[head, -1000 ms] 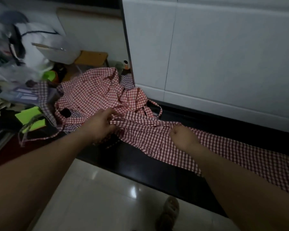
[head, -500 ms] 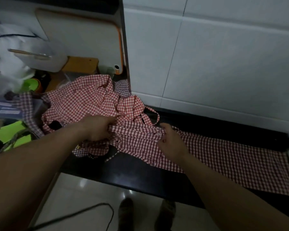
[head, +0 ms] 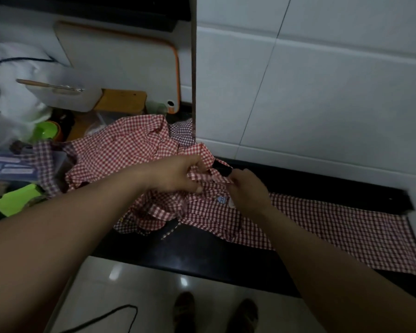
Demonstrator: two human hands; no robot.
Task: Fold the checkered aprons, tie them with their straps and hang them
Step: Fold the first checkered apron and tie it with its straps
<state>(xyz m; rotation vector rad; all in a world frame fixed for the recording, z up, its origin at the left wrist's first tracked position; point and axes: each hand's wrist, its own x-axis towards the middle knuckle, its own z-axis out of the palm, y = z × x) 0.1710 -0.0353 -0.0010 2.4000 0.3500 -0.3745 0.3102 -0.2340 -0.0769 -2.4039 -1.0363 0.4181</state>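
**Head view.** A dark counter (head: 202, 251) is shown against a white tiled wall (head: 322, 92). A red checkered apron (head: 334, 224) is laid lengthwise along the counter. Its skirt is spread flat towards the right and its upper part is gathered at the centre of the view.

The gathered part is gripped by the left hand (head: 175, 174), whose fingers are curled tightly into a bunch of cloth. The right hand (head: 247, 188) is placed just beside it, with its fingers bent. A narrow edge or strap of the same apron is pinched between them; which of the two cannot be told. A small pale patch (head: 222, 200) is seen on the cloth just beside the right hand. Behind the left hand a heap of aprons (head: 125, 145) is piled loosely, with a darker checkered piece (head: 183, 131) lodged at the wall corner.

Containers are grouped at the rear left.
- A green bowl (head: 45, 131) is partly hidden by blurred white material, and its contents cannot be made out.
- A white tub (head: 65, 97) is crossed on top by a long utensil (head: 48, 85), and whatever it holds is concealed.

A wooden block (head: 123, 100) and a white cutting board (head: 130, 63) with an orange rim are stood behind them. A yellow-green sheet (head: 15, 200) is seen at the left edge. Pale floor tiles (head: 154, 296), a pair of shoes (head: 183, 308) and a black cable (head: 106, 316) are visible below.
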